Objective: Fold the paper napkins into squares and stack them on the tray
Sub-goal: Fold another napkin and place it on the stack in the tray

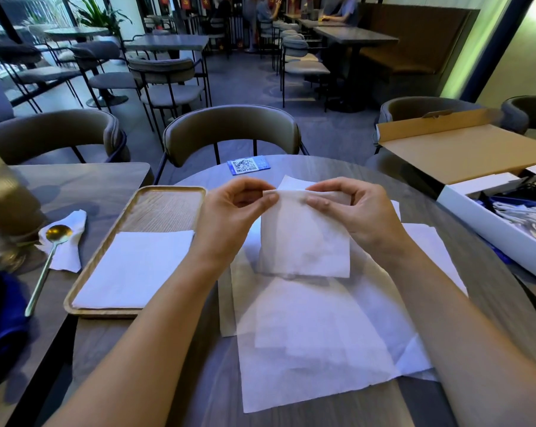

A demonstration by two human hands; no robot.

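Observation:
I hold a partly folded white napkin (305, 241) up above the table. My left hand (233, 214) pinches its top left corner and my right hand (353, 211) pinches its top right edge. Beneath it lies a loose pile of unfolded white napkins (316, 334), spread on the round table. To the left sits a wooden tray (165, 204) with a folded napkin stack (134, 268) on its near half.
A gold spoon (49, 257) lies on a crumpled napkin (68, 248) left of the tray. An open cardboard box (476, 167) with white contents stands at the right. A blue QR card (248, 165) lies at the table's far edge, a chair (229, 131) behind it.

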